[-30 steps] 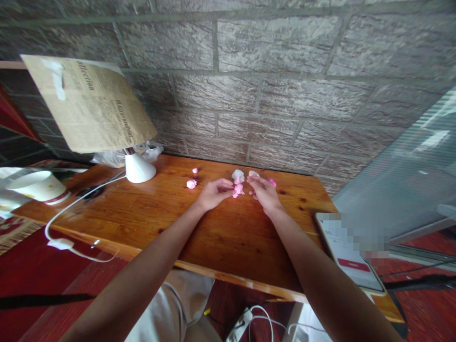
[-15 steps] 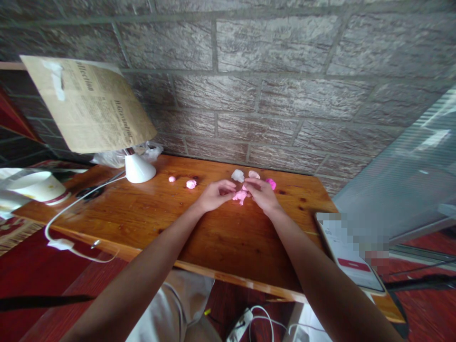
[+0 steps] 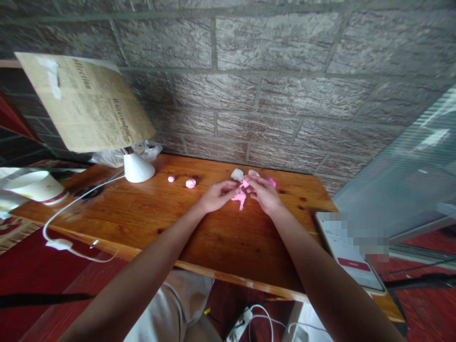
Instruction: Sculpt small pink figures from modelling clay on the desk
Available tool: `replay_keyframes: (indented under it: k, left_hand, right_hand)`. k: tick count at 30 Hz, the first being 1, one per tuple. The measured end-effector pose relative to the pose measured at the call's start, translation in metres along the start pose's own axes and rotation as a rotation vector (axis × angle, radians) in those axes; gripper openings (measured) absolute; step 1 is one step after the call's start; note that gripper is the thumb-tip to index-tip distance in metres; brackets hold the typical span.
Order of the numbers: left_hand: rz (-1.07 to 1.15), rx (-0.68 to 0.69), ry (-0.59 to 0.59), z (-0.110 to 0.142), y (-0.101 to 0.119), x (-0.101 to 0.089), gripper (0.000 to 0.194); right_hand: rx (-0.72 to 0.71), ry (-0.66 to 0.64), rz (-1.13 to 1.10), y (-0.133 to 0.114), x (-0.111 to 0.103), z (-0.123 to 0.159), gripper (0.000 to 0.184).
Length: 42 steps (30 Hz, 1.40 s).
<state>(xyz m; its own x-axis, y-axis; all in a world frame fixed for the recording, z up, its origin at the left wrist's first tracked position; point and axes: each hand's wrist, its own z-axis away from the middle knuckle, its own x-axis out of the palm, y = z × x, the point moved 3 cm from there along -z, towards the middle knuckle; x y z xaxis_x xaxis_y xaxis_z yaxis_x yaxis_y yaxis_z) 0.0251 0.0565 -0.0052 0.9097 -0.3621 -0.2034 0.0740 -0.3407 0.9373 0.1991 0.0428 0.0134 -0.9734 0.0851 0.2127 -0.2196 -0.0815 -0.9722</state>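
Observation:
A small pink figure [image 3: 240, 195] that looks like modelling clay, with limb-like pieces, is held between my hands above the wooden table [image 3: 221, 237]. My left hand [image 3: 219, 195] pinches its left side between thumb and fingers. From the other side, the curled fingers of my right hand [image 3: 264, 191] grip its upper end, partly hiding it. Just behind the hands lie a white lump [image 3: 237, 174] and a pale pink piece [image 3: 253, 173]. A bright magenta lump [image 3: 271, 182] shows past my right hand.
Left of my hands lie a pink lump [image 3: 191, 183] and a smaller pink ball [image 3: 171, 179]. A lamp [image 3: 138, 167] with a paper shade, scissors [image 3: 90, 192] and a paper cup [image 3: 37, 186] stand or lie further left. A phone-like device [image 3: 347, 247] rests on the right edge. Brick wall behind.
The pink figure has tilted, its limb-like end now pointing down toward me. My right hand has closed in on it. The small pink ball has shifted left along the table.

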Motion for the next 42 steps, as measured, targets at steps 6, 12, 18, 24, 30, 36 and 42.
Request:
replay_keyframes:
  k: [6,12,18,24,30,36,42]
  left_hand:
    - [0.227,-0.063,-0.031,-0.003,0.003,0.002,0.045]
    - [0.318,-0.142,-0.041,0.001,0.017,0.004,0.04]
    - [0.483,-0.246,0.004,0.002,0.013,0.004,0.041]
    - [0.554,-0.308,0.021,0.001,0.009,0.003,0.036]
    - [0.527,-0.286,0.04,0.001,0.008,0.0,0.036]
    - [0.518,-0.263,0.041,0.001,0.01,0.001,0.037]
    - [0.539,-0.261,0.065,0.001,0.012,0.001,0.034]
  right_hand:
    - [0.015,-0.083,-0.033,-0.005,0.006,0.006,0.046]
    - [0.001,-0.131,-0.07,-0.004,0.006,0.005,0.044]
    - [0.011,-0.158,-0.125,-0.004,0.004,0.003,0.04]
    - [0.036,-0.14,-0.134,-0.003,0.005,0.004,0.031]
    - [0.024,-0.171,-0.121,-0.002,0.007,0.006,0.035]
    - [-0.017,-0.12,-0.122,-0.005,0.003,0.004,0.035]
    - [-0.058,-0.061,-0.105,-0.007,0.001,0.003,0.034]
